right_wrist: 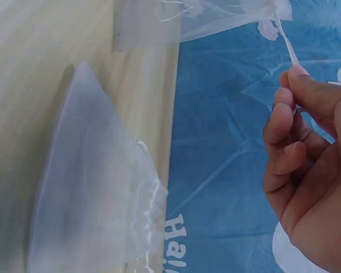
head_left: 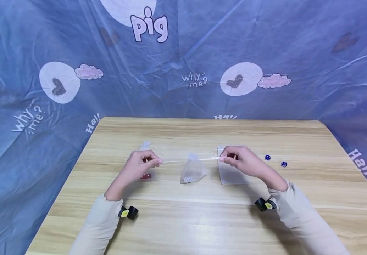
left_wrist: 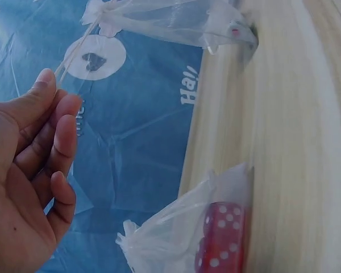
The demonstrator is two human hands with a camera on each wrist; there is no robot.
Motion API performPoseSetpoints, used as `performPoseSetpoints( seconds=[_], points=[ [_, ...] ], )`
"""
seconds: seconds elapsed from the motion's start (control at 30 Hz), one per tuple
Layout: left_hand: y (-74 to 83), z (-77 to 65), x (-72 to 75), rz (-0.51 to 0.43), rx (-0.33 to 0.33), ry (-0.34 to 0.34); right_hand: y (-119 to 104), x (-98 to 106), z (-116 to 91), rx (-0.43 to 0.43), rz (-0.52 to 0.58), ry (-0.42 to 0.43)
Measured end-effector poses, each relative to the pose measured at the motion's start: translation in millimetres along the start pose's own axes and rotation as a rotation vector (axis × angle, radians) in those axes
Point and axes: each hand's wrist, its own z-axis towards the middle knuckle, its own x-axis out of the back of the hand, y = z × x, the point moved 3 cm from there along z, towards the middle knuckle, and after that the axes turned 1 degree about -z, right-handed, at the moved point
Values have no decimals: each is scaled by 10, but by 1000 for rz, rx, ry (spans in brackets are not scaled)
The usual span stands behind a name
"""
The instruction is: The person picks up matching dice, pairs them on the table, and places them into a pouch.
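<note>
A pale, wood-grained table top with rounded far corners (head_left: 189, 219) is in view. Behind the table and along both its sides hangs a creased blue sheet backdrop (head_left: 157, 95), printed with white ovals bearing dark hearts (head_left: 250, 73), pink clouds (head_left: 274, 81) and white lettering (head_left: 149, 27).

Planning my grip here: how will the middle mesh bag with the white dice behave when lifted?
The mesh bag will probably be floppy: its sheer fabric gathers at the neck. It is likely light, being thin with small white dice inside. Those would probably weigh down the bottom, where they sit.
</note>
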Motion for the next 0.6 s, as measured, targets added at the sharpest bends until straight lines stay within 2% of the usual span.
performPoseSetpoints(
  seconds=[0.17,0.27,0.33,0.47,0.6],
  points=[
    [-30,-28,-46,-30,38,-39,39,-70,-13,-22,20,-43],
    [-64,-53,-95,-85,84,-88,63,-163,15,-36,38,-93],
    [-85,-61,-139,-87,89,-117,69,-239,52,-44,33,-133],
    [-111,-50,-268,-21,61,-184,56,-399,138,-22,4,-204],
    [-109,-12,-415,40,30,-244,52,-549,207,5,28,-237]
  ],
)
